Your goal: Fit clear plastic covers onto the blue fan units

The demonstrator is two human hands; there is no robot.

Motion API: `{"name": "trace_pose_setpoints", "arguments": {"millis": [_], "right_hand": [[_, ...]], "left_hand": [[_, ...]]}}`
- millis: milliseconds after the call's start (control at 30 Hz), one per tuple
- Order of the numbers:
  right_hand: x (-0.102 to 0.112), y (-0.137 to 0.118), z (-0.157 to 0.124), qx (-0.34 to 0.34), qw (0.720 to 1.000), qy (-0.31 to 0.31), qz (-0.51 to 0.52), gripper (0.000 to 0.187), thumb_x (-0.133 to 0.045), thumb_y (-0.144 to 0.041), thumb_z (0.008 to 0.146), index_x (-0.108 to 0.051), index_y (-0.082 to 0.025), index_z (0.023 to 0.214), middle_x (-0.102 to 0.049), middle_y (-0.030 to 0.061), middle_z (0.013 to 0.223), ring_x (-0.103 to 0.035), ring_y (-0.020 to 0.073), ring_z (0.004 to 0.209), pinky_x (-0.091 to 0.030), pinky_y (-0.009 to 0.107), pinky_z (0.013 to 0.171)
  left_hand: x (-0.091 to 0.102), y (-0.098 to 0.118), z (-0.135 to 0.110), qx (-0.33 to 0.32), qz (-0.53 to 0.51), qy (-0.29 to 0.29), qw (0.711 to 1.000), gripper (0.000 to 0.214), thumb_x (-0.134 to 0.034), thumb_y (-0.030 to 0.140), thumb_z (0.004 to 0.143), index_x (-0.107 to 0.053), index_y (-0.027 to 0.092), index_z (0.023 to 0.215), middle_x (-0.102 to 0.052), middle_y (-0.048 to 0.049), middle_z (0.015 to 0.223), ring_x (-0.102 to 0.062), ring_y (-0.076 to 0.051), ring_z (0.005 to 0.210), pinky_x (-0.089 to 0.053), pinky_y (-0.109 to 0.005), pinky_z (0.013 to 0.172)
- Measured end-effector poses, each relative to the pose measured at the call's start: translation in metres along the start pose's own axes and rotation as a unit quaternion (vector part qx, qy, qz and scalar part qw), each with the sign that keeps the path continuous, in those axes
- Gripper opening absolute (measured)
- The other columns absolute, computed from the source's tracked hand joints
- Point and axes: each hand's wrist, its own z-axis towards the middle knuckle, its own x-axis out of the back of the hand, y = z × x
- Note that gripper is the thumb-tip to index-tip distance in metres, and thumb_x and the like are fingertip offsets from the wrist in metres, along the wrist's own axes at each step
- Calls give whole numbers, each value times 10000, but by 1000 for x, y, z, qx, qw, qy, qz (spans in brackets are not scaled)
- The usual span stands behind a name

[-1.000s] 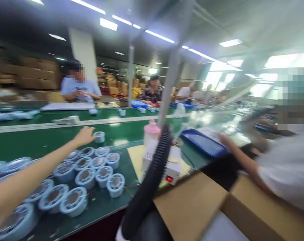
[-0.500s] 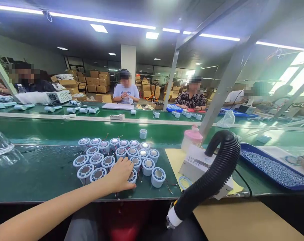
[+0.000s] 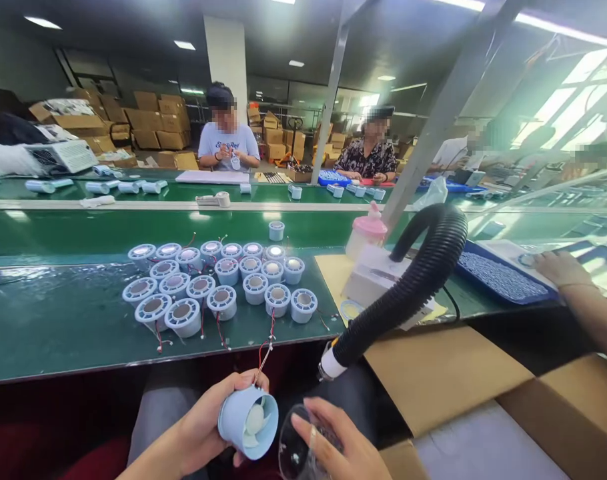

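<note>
Just below the near edge of the green table (image 3: pixel 58 313), over the person's lap, a light-blue fan unit (image 3: pixel 248 427) is held on its side. Its open mouth, with pale blades inside, points to the right, a little downward and partly to the viewer. Its long axis runs from the left palm toward the clear cup (image 3: pixel 289 450). Thin wires (image 3: pixel 264 363) rise from its upper side toward the table.

Half a second ago, the left hand (image 3: pixel 206 417) was above the group of units on the table; now it is below the edge with this unit. The right hand (image 3: pixel 351 447), which was out of view then, is now seen at the bottom.

The left hand is curled around the housing, thumb and fingers closed on its wall. The right hand is half bent, gripping the clear cup, which is near the mouth of the unit but seems apart from it. One part of this grip is blurred.

On the table, similar blue units (image 3: pixel 222 303) stand in uneven rows. The black hose (image 3: pixel 408 280) hangs down near the right hand, and an open cardboard box (image 3: pixel 453 373) is at the right.
</note>
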Motion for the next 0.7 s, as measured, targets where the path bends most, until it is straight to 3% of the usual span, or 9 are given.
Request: {"name": "trace_pose_setpoints", "arguments": {"millis": [67,133,200,267,333,433,533,600,700], "right_hand": [[5,-14,15,36,998,-12,-46,679,-668,-329,743,-440,-401,1378,-578,129,1258,-647,335,948,-602,464,721],[15,-26,29,32,995,-12,-94,715,-667,-212,679,-480,-327,1360,-534,178,1295,-622,352,972,-593,498,728],[23,-33,38,23,991,-14,-130,694,-629,-141,655,-520,-277,1327,-515,205,1308,-610,352,979,-592,503,721],[24,-38,42,14,989,-22,-145,678,-623,-132,661,-527,-263,1320,-504,219,1319,-607,364,963,-590,517,687],[19,-38,42,-10,988,-38,-150,687,-629,-113,663,-521,-254,1327,-472,235,1352,-602,382,961,-582,534,665],[11,-34,38,-66,989,-85,-103,536,-618,-18,631,-650,-230,1121,-462,200,1374,-567,386,1059,-564,528,758],[13,-31,34,-130,982,-131,28,284,-668,19,623,-667,-209,791,-542,102,1289,-547,318,1130,-531,437,874],[20,-32,34,-181,965,-137,131,192,-753,-71,647,-643,-203,732,-572,73,1220,-571,271,1099,-514,376,889],[31,-35,36,-225,939,-107,238,97,-668,-250,806,-637,-192,735,-592,76,1134,-608,218,1010,-502,321,862]], "left_hand": [[-4,-6,-1,21,-49,-27,998,281,-415,454,818,-484,182,838,-439,33,594,-371,-69,410,-237,-124,298],[-5,-4,-5,14,17,-34,999,290,-467,446,823,-546,167,817,-419,45,575,-305,-53,402,-173,-129,304],[-6,3,-9,-23,124,-17,992,297,-486,432,846,-606,162,818,-495,26,643,-398,-71,488,-299,-141,389],[-9,8,-13,-81,242,2,967,268,-487,396,868,-655,188,871,-598,-8,808,-537,-130,713,-449,-194,626],[-13,10,-16,-125,348,13,929,225,-484,329,878,-673,229,949,-616,-24,973,-557,-182,915,-440,-263,837],[-20,6,-18,-134,440,9,888,206,-477,239,864,-666,254,946,-583,-20,1037,-563,-193,933,-424,-288,838],[-22,-2,-17,-147,411,29,899,146,-510,212,846,-643,240,898,-568,-8,1010,-569,-176,899,-426,-281,822],[-21,-9,-15,-159,353,65,920,142,-606,221,804,-624,237,944,-569,-9,996,-566,-185,929,-427,-284,848],[-19,-22,-10,-172,268,96,943,458,-798,301,666,-598,254,1075,-549,-23,1029,-560,-211,965,-453,-284,819]]}}
